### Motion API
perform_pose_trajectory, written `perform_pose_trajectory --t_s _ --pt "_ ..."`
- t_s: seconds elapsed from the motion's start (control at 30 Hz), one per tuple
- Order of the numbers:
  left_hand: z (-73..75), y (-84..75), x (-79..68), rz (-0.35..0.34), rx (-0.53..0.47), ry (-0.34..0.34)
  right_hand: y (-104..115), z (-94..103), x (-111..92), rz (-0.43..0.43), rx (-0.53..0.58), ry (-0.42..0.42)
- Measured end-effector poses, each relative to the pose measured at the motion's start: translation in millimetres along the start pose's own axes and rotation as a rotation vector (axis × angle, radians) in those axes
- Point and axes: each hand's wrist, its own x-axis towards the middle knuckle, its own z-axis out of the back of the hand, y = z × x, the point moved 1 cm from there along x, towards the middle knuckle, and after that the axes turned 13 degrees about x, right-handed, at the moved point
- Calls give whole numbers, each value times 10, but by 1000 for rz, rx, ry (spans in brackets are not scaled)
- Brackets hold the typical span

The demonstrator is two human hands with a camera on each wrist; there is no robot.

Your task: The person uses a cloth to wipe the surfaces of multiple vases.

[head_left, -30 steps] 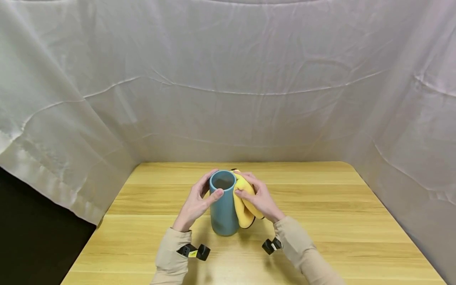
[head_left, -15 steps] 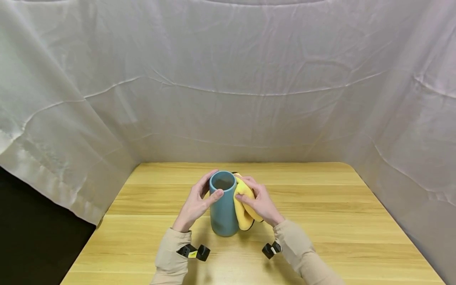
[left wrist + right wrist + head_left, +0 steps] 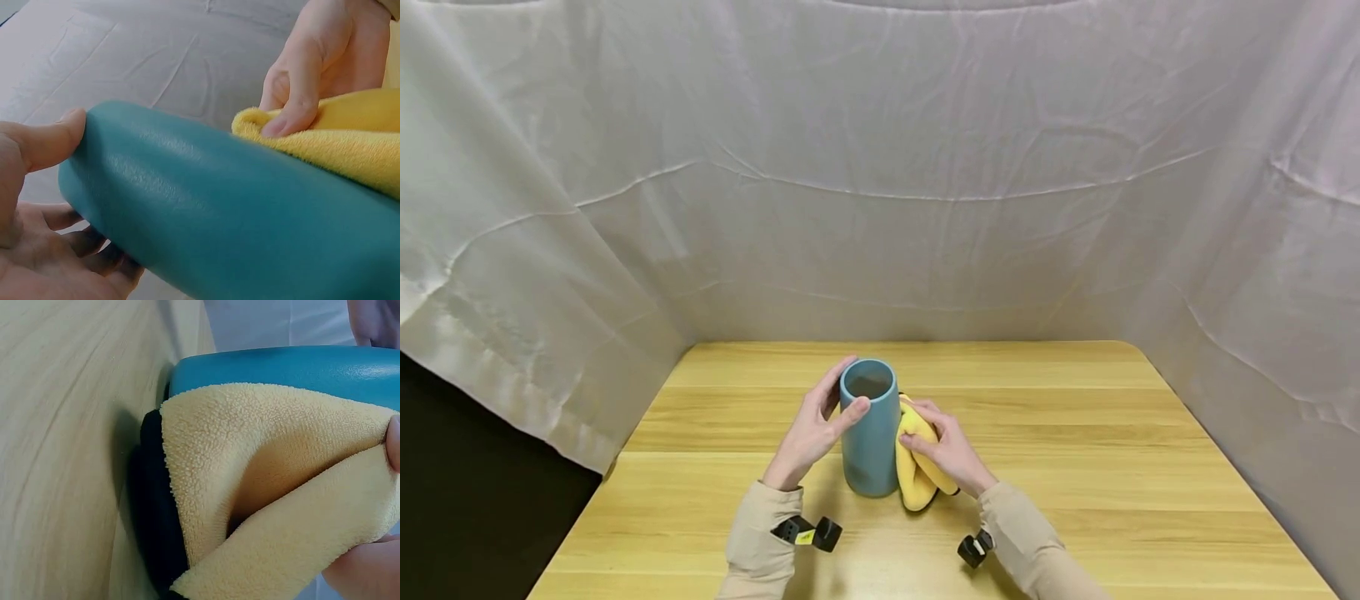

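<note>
A tall blue-green vase, cylindrical and hollow at the top, stands upright on the table. My left hand grips it near the rim, thumb on the near side and fingers round the far left; the left wrist view shows the thumb and fingers on the vase. On the other side, my right hand pinches a folded yellow cloth with dark edging against the vase's right wall. In the right wrist view the fluffy cloth hangs folded along the vase, its edge close to the tabletop.
The wooden table extends to both sides of the vase. Pale grey curtain hangs behind it and along its sides. A dark area lies beyond the left edge. Small black cameras sit on both wrists.
My right hand has slid down the vase's right side with the cloth, toward the base. The left hand and the vase stay nearly where they were.
</note>
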Motion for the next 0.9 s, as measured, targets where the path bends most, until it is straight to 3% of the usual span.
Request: perform_pose_trajectory --t_s 0.1,0.17,0.33,0.5,0.67,0.9 --pt "-44 -31 -28 25 5 -38 10 -10 -14 -6 3 -7" --pt "-97 -73 -49 44 74 -106 7 -14 -24 -5 0 -14" --pt "-269 -219 -84 93 353 -334 -17 -14 -44 18 -22 -25" --pt "-365 -286 -54 81 460 -472 4 -29 -54 20 -20 -37" --pt "-355 -257 -30 79 427 -486 5 -30 -57 9 -21 -46" --pt "-231 -182 -26 17 311 -407 -15 -8 -68 22 -33 -58"
